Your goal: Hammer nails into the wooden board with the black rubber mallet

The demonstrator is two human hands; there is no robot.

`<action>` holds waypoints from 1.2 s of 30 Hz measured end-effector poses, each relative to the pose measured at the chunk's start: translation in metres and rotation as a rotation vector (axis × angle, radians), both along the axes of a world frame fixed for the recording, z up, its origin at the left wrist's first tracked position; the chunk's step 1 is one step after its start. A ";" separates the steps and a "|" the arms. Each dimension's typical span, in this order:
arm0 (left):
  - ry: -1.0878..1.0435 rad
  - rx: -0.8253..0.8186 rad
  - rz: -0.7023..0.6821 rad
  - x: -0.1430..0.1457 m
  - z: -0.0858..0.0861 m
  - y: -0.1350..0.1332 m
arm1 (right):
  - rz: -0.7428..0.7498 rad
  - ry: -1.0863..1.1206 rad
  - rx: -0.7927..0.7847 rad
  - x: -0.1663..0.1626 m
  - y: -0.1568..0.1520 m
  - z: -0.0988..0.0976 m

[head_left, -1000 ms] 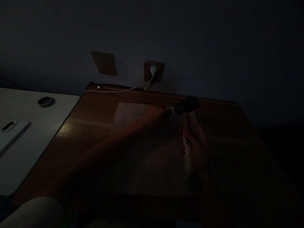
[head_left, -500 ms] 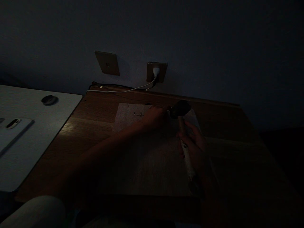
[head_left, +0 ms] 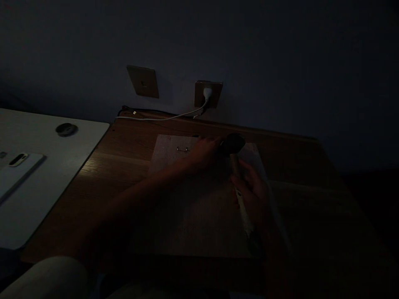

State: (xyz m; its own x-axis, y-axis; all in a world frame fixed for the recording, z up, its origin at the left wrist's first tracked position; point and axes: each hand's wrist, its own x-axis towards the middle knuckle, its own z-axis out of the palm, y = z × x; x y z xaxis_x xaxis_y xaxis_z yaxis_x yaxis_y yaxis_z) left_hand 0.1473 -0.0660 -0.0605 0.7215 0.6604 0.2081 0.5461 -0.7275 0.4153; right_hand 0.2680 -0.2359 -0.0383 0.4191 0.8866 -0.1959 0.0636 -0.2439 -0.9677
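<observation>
A thin, pale board [head_left: 199,216] lies on the wooden table. My right hand [head_left: 254,187] is wrapped round the handle of a dark-headed mallet [head_left: 233,144]. The mallet's head is over the far part of the board, beside the fingertips of my left hand [head_left: 204,151]. My left hand is closed and rests at the board, its fingers pressed together; whatever they pinch is hidden by the dark and by the mallet's head. Small metal pins [head_left: 182,149] stand in the board just left of that hand.
A white table [head_left: 62,166] adjoins on the left, bearing a phone [head_left: 21,170] and a round dark object [head_left: 66,129]. On the wall, a white plug [head_left: 207,93] sits in a socket; its cable [head_left: 162,119] runs along the back edge of the wooden table [head_left: 124,166]. The light is very dim.
The mallet's head has shifted slightly left, closer to my left fingertips. My left hand keeps its place on the board. The view has moved a little.
</observation>
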 end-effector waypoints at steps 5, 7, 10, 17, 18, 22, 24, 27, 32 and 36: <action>0.042 0.008 0.016 0.000 0.000 0.001 | 0.008 -0.001 0.008 0.000 -0.001 -0.001; 0.040 0.020 0.012 0.000 0.000 0.001 | 0.010 0.003 0.012 -0.001 -0.001 -0.002; 0.045 0.028 0.002 0.000 -0.002 0.001 | -0.016 0.010 0.037 -0.001 0.000 -0.003; 0.102 0.061 0.014 -0.007 0.017 0.001 | -0.028 0.012 0.043 -0.001 0.000 -0.004; 0.106 0.071 -0.002 -0.010 0.024 0.000 | -0.045 0.011 0.057 0.000 0.000 -0.004; 0.226 -0.047 -0.240 -0.027 0.055 -0.010 | -0.134 0.004 0.077 0.006 -0.001 -0.003; 0.356 -0.136 -0.352 -0.031 0.064 -0.019 | -0.168 0.010 0.074 0.010 0.000 -0.003; 0.470 -0.130 -0.415 -0.028 0.062 -0.031 | -0.196 0.027 0.099 0.013 0.001 -0.002; 0.480 -0.006 -0.464 -0.018 0.050 -0.042 | -0.182 0.038 0.071 0.012 0.003 0.001; 0.461 0.022 -0.460 -0.018 0.051 -0.044 | -0.218 0.059 0.099 0.012 0.002 0.003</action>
